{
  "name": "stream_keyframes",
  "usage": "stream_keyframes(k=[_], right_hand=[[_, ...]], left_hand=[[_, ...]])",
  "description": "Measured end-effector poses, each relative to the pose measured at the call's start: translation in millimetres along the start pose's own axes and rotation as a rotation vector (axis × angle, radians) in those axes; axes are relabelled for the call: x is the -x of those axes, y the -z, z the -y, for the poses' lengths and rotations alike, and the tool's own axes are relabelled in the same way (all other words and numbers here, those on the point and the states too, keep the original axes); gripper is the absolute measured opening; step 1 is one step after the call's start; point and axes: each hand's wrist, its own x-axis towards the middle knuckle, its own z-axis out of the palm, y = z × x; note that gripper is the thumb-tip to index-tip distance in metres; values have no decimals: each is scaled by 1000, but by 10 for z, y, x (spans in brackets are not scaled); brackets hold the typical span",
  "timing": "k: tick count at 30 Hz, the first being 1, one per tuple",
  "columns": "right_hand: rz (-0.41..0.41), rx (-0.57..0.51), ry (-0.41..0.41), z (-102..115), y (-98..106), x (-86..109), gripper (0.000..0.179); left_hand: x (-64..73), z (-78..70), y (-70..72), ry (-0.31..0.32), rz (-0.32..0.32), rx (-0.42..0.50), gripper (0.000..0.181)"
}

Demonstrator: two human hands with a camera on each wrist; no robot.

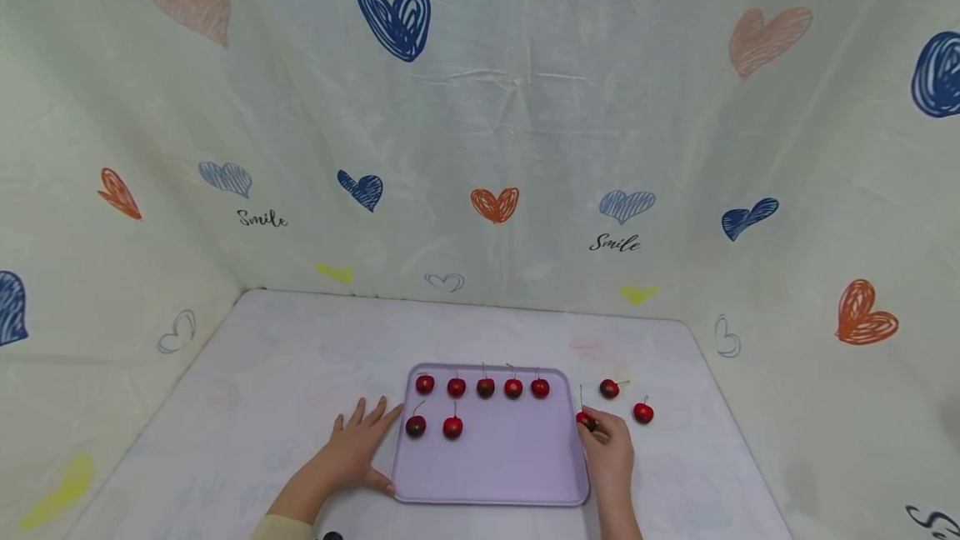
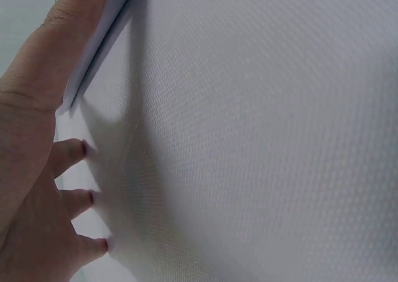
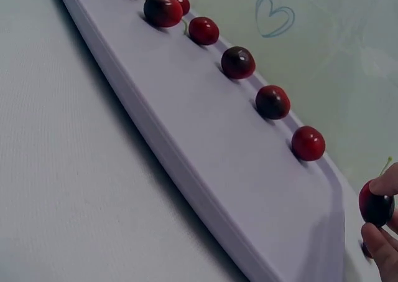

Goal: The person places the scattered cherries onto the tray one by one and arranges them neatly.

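A lilac tray [image 1: 510, 469] lies on the table. Several dark red cherries with stems line its far edge, one of them a cherry [image 1: 485, 387] with a dark side. Nearer, at the tray's left, sit two more, a dark cherry [image 1: 416, 426] and a redder cherry [image 1: 452, 427]. My left hand [image 1: 348, 450] spreads its fingers at the tray's left side, with the thumb [image 2: 59, 45] against the rim. At the right rim my right hand [image 1: 611, 450] pinches a cherry [image 3: 375, 202] between thumb and fingers, its stem pointing up.
Right of the tray, two loose cherries lie on the white table: one cherry [image 1: 609, 388] farther back and another cherry [image 1: 643, 412] nearer. A small dark round object [image 1: 333, 536] shows at the bottom edge. A curtain [image 1: 517, 132] with printed hearts hangs behind and at both sides.
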Motion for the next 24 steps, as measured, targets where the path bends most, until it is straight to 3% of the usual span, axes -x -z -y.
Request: stream_keyframes(k=[7,15,24], right_hand=[[109,-168,63,116,-73,53,25],[183,-210,80,181,-238,158,24],[270,-327,159,252,-443,316,27]], left_hand=[[22,-9,31,-18,-16,26,120],[15,-12,29,-3,0,29,120],[9,-15,18,2,-2,32,119]])
